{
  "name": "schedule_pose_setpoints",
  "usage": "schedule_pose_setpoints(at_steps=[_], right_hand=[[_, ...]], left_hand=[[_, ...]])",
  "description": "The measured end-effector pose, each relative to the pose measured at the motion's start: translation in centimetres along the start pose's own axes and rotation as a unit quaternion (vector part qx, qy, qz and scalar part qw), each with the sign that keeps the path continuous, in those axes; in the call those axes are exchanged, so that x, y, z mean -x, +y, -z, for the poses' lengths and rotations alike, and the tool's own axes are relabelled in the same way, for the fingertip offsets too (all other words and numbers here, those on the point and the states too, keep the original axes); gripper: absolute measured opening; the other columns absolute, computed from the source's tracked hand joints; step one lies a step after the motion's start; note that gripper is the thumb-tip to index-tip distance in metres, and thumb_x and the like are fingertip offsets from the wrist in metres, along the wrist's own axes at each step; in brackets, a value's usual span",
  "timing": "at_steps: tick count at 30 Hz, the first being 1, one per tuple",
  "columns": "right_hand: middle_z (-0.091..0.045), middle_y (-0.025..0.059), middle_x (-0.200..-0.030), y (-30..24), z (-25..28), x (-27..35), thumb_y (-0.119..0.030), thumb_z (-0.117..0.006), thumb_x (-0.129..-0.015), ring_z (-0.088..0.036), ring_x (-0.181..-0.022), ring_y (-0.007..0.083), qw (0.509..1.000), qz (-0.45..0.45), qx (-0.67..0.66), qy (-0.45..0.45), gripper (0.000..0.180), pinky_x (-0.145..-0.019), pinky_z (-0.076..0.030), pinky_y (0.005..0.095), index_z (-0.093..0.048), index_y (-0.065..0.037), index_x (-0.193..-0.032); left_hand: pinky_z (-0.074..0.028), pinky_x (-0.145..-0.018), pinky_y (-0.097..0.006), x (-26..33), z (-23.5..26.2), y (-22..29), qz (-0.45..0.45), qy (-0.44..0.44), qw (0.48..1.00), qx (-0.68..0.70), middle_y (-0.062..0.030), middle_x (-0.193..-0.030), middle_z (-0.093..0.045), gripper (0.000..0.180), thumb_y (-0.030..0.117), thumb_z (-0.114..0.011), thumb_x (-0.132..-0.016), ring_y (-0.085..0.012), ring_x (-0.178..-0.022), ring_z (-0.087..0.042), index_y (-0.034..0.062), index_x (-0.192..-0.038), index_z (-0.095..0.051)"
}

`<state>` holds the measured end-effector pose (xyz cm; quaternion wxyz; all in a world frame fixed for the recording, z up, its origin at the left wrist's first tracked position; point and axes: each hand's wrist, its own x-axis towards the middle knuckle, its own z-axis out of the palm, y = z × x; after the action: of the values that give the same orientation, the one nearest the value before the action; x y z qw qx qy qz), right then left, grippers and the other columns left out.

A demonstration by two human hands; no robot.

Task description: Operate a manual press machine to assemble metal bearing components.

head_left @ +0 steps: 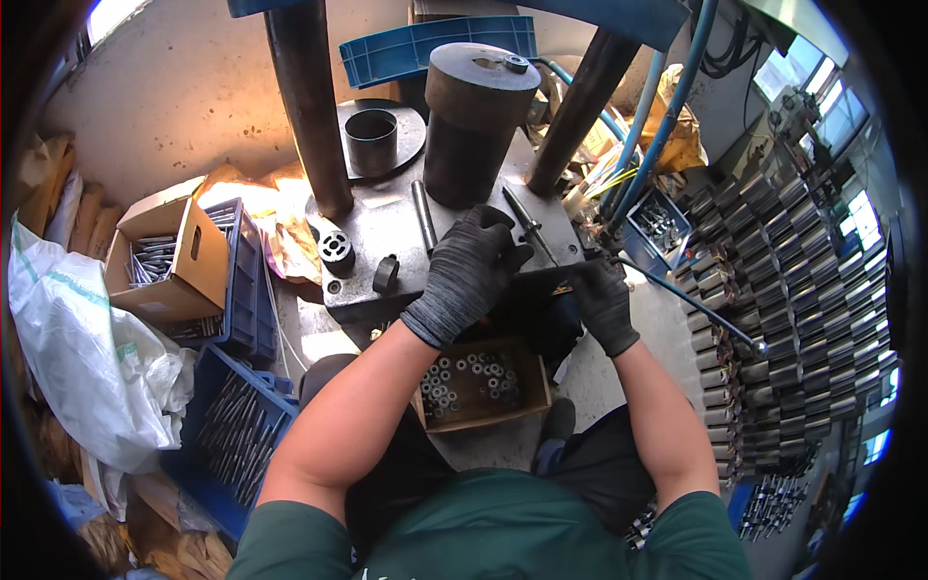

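My left hand (474,266), in a dark grey knit glove, is over the front edge of the steel press table (387,208). Its fingers are bent, with a gap between thumb and forefinger, and nothing shows in it. Off the front right corner, my gloved right hand (604,304) has its fingers drawn together; what they hold, if anything, is hidden. A slim dark shaft with a collar (530,225) lies on the table, its thin end pointing toward my right hand. Left of it are a plain steel bar (423,217), a small dark ring (386,275) and a round part with holes (335,249).
A heavy stepped cylinder (474,145) stands on the table between two dark columns (311,116). Below is an open box (534,396) of small rings. Blue crates (280,406) and a cardboard box (203,261) of metal pins stand left. Stacked metal cylinders (783,300) fill the right.
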<state>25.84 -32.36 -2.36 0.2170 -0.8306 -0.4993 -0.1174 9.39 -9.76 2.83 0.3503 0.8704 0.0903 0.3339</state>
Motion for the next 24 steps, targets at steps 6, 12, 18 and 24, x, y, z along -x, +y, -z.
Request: schedule_pose_setpoints(at_steps=[6, 12, 18, 24], right_hand=[[-0.066, 0.0172, -0.12, 4.8, -5.6, 6.8, -0.021, -0.068, -0.083, -0.061, -0.116, 0.0407, 0.973, -0.051, 0.194, -0.113, 0.03, -0.096, -0.051, 0.0515, -0.071, -0.009, -0.11], [-0.068, 0.021, -0.11, 4.1, 0.1, 6.3, -0.023, -0.07, -0.08, -0.063, -0.106, 0.0406, 0.98, -0.147, 0.042, -0.127, 0.031, -0.093, -0.05, 0.0512, -0.07, -0.004, -0.106], [-0.071, 0.0215, -0.104, -0.6, 5.4, 6.6, -0.015, -0.064, -0.092, -0.07, -0.101, 0.0342, 0.922, -0.179, -0.334, -0.081, 0.025, -0.089, -0.054, 0.0427, -0.067, -0.001, -0.112], [-0.072, 0.0195, -0.109, -1.1, 6.2, 5.7, -0.011, -0.061, -0.096, -0.071, -0.104, 0.0306, 0.941, -0.113, -0.318, -0.021, 0.029, -0.094, -0.054, 0.0407, -0.065, -0.003, -0.123]], left_hand=[[-0.057, -0.086, -0.043, 1.7, -2.9, 1.3, -0.051, -0.078, 0.995, 0.042, -0.0178, -0.116, -0.065, 0.027, 0.022, -0.079, -0.085, -0.0351, -0.098, -0.068, 0.0042, -0.104, -0.07], [-0.053, -0.1, -0.048, 4.6, -6.6, 2.2, -0.07, -0.243, 0.968, 0.01, -0.0187, -0.129, -0.06, 0.053, 0.026, -0.078, -0.082, -0.0395, -0.117, -0.062, 0.0113, -0.13, -0.062], [-0.053, -0.102, -0.045, 6.6, -8.8, 1.4, -0.021, -0.224, 0.973, 0.045, -0.0204, -0.124, -0.062, 0.048, 0.024, -0.077, -0.086, -0.0347, -0.116, -0.065, 0.007, -0.128, -0.061], [-0.054, -0.095, -0.036, 5.7, -6.6, 0.5, 0.022, -0.189, 0.965, 0.182, -0.0076, -0.107, -0.07, 0.02, 0.0, -0.066, -0.095, -0.0176, -0.104, -0.065, 0.002, -0.115, -0.067]])
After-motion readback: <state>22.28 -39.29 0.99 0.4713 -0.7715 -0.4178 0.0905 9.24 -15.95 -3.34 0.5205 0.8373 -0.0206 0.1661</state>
